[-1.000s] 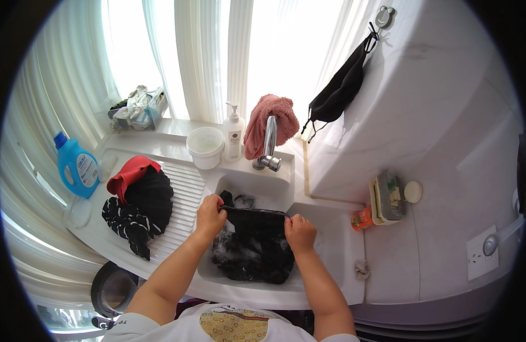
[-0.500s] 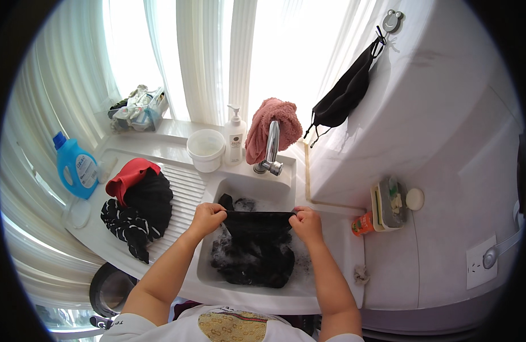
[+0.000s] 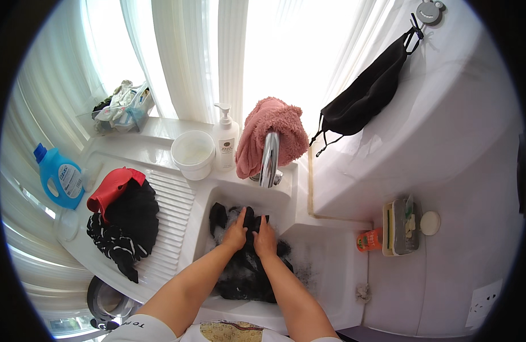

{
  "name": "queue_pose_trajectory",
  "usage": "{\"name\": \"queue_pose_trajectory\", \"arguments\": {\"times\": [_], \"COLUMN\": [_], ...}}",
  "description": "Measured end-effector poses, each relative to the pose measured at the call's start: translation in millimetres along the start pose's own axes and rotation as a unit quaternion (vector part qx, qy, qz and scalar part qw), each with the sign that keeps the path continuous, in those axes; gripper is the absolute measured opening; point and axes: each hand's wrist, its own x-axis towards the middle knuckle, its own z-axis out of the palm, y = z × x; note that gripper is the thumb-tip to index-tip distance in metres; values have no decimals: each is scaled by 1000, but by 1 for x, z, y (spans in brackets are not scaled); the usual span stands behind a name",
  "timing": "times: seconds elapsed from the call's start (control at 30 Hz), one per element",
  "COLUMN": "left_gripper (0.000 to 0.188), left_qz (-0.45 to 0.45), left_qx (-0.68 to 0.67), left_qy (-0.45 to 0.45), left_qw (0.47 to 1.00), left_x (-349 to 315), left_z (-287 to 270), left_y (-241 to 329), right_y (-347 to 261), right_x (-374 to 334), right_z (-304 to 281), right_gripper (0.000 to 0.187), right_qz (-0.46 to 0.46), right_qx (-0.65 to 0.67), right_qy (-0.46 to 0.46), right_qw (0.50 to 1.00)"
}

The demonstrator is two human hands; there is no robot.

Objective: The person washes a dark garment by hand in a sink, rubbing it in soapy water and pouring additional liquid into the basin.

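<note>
Soapy water fills part of the white sink [image 3: 337,268], and a soaked black garment [image 3: 246,279] lies in it, its exact kind unclear. My left hand [image 3: 235,235] and my right hand [image 3: 265,239] are close together over the basin, both closed on bunched folds of this garment. A bit of dark cloth sticks up between the fingers. Beside my left hand, another piece of black fabric [image 3: 218,216] rests against the sink's left wall. The chrome faucet [image 3: 268,159], draped with a pink towel [image 3: 274,134], stands just beyond my hands.
Left of the basin, a red and black clothes pile [image 3: 131,211] lies on the ribbed washboard [image 3: 174,222]. Behind stand a white tub [image 3: 193,162], a pump bottle [image 3: 224,139] and a blue detergent jug [image 3: 60,176]. A soap box [image 3: 401,228] and orange container [image 3: 369,240] sit right.
Both hands have come together from the stretched edge of the black garment and now grip it bunched up. The view has shifted slightly.
</note>
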Motion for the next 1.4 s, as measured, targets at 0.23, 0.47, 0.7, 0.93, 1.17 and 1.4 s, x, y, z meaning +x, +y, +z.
{"name": "queue_pose_trajectory", "arguments": {"times": [0.23, 0.47, 0.7, 0.93, 1.17, 1.4], "left_gripper": [52, 39, 27, 21, 31, 34], "left_qz": [-146, -41, -217, -317, -369, -340], "left_qx": [101, -4, -712, -715, -655, -711], "left_qy": [-206, -179, -69, 5, 29, -101], "left_qw": [962, 983, 664, 623, 659, 608], "left_x": [20, 50, 8, -35, -52, -45], "left_z": [61, 40, -38, -1, -38, -8], "left_y": [-71, -101, 26, 18, 84, 14], "right_y": [44, 99, -77, -56, -49, -73], "right_x": [11, 35, -30, -18, -21, -27], "right_z": [66, 106, -30, 6, -2, -10], "right_gripper": [51, 27, 28, 29, 28, 26], "right_qz": [96, 120, -76, 99, 148, -2], "right_qx": [-100, 83, 201, 206, 229, 208], "right_qy": [-186, -21, 136, 295, 220, 198], "right_qw": [973, 989, 967, 928, 937, 958]}}
